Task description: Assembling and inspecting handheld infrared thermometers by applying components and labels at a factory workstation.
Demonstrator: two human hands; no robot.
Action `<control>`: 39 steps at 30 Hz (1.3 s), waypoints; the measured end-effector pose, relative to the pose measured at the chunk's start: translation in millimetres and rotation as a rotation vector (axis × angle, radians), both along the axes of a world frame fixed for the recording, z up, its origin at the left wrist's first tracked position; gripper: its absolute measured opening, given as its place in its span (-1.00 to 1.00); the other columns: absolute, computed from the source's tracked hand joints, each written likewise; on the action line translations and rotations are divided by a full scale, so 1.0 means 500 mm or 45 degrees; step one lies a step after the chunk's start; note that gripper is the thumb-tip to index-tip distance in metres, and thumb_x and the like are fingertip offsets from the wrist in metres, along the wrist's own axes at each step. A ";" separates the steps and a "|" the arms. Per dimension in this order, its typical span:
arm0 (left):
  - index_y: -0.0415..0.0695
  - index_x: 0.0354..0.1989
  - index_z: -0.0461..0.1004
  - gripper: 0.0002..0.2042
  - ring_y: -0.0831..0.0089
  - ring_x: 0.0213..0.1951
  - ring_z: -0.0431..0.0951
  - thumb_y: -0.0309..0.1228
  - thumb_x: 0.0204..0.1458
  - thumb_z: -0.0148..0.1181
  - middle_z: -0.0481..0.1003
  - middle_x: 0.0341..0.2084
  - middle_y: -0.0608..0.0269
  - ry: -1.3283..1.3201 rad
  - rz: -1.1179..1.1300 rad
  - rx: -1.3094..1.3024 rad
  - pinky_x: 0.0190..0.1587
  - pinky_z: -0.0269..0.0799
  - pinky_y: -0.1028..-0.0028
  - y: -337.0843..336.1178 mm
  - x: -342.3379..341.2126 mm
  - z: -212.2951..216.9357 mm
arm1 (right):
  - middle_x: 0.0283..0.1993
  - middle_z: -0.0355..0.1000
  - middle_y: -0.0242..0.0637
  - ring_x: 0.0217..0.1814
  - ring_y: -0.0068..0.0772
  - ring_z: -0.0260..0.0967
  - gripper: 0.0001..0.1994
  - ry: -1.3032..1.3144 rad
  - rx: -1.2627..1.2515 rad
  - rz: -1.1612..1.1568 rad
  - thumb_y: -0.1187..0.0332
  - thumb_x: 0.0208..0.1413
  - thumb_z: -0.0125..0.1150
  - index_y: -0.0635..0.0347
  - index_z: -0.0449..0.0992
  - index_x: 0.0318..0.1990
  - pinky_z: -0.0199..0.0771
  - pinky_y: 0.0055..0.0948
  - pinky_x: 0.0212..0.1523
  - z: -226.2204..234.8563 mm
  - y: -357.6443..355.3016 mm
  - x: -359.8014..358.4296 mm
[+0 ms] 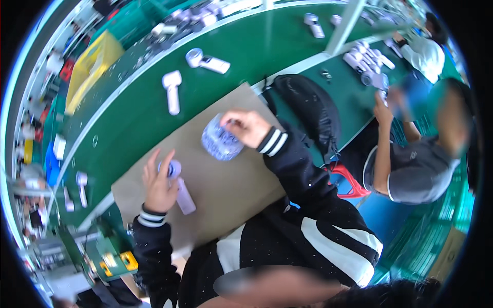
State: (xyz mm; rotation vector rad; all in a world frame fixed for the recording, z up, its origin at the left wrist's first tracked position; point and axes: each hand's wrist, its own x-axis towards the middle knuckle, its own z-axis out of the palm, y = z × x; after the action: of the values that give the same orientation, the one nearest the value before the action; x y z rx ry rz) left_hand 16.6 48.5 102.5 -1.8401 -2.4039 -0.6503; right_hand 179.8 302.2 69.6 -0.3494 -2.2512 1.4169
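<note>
A light purple handheld fan (186, 197) lies on the brown sheet, its round head partly behind my left hand (160, 186). The fingers of that hand are spread beside the fan's head; whether the thumb touches it I cannot tell. Right of it sits a round, blue-and-white thing (221, 141), like a tub or bundle of small pieces. My right hand (247, 127) is over its upper right edge, with the fingers curled and pinched together. What they hold, if anything, is too small to make out.
Beyond the brown sheet (241, 195), two more fans (172, 92) (208, 61) lie on the green belt (138, 97). A black backpack (308, 108) sits to the right. Farther right, a co-worker (416, 164) holds a fan near a pile of fans (364, 57). A yellow crate (95, 66) stands far left.
</note>
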 end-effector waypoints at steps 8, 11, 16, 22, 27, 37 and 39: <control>-0.09 -0.22 0.33 -0.81 0.30 -0.49 0.43 -0.35 0.02 0.11 0.44 -0.53 0.26 -0.616 0.494 -0.067 -0.38 0.36 0.37 0.160 0.075 -0.024 | -0.07 0.31 -0.04 -0.17 -0.20 0.31 -0.80 0.388 0.714 -0.172 0.42 -0.10 0.21 0.07 0.50 -0.25 0.35 -0.34 -0.10 -0.038 -0.014 -0.023; -0.10 -0.25 0.33 -0.85 0.29 -0.52 0.43 -0.37 0.04 0.08 0.43 -0.56 0.27 -0.449 0.449 -0.154 -0.40 0.35 0.36 0.183 0.082 -0.017 | -0.13 0.35 -0.10 -0.22 -0.30 0.32 -0.81 0.110 0.383 -0.153 0.43 -0.04 0.18 0.13 0.49 -0.22 0.36 -0.40 -0.15 -0.050 -0.020 0.003; -0.12 -0.30 0.33 -0.93 0.31 -0.56 0.43 -0.43 0.07 0.01 0.43 -0.58 0.27 -0.460 0.288 -0.003 -0.44 0.35 0.36 0.197 0.034 -0.066 | -0.20 0.39 -0.21 -0.23 -0.42 0.33 -0.84 -0.081 -0.364 -0.041 0.43 0.04 0.14 0.20 0.46 -0.19 0.36 -0.48 -0.17 -0.085 -0.019 -0.002; -0.16 -0.31 0.34 -0.95 0.40 -0.58 0.42 -0.50 0.09 -0.05 0.44 -0.57 0.28 -0.765 -0.083 0.442 -0.48 0.34 0.44 0.290 0.054 -0.027 | -0.28 0.39 -0.34 -0.28 -0.56 0.29 -0.91 0.472 -0.878 -0.092 0.45 0.12 0.05 0.21 0.42 -0.24 0.33 -0.60 -0.22 -0.077 0.035 0.007; -0.19 -0.31 0.34 -0.94 0.51 -0.57 0.38 -0.52 0.12 -0.07 0.43 -0.57 0.30 -1.228 -0.268 0.438 -0.48 0.32 0.53 0.383 0.119 0.044 | -0.33 0.36 -0.39 -0.33 -0.61 0.25 -0.93 0.815 -0.941 -0.342 0.45 0.15 -0.01 0.20 0.40 -0.27 0.29 -0.65 -0.26 -0.040 0.102 0.105; -0.20 -0.29 0.36 -0.89 0.60 -0.56 0.35 -0.44 0.19 -0.09 0.41 -0.55 0.31 -1.113 -0.654 0.192 -0.49 0.29 0.62 0.650 0.331 0.116 | -0.43 0.27 -0.45 -0.40 -0.67 0.15 -0.89 1.299 -1.115 -0.799 0.43 0.19 -0.10 0.20 0.36 -0.33 0.18 -0.72 -0.31 -0.007 0.195 0.251; -0.20 -0.28 0.36 -0.88 0.60 -0.56 0.35 -0.44 0.19 -0.09 0.41 -0.54 0.31 -1.072 -0.679 0.185 -0.49 0.29 0.62 0.678 0.340 0.128 | -0.44 0.26 -0.46 -0.40 -0.67 0.14 -0.88 1.340 -1.121 -0.821 0.43 0.19 -0.11 0.20 0.36 -0.33 0.17 -0.72 -0.32 0.006 0.209 0.260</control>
State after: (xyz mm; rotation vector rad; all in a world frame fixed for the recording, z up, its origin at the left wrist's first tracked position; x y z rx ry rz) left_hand 186.7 387.5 166.5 -2.4993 -2.0650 -1.9104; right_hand 309.9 406.8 72.8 -0.4000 -0.5491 1.5730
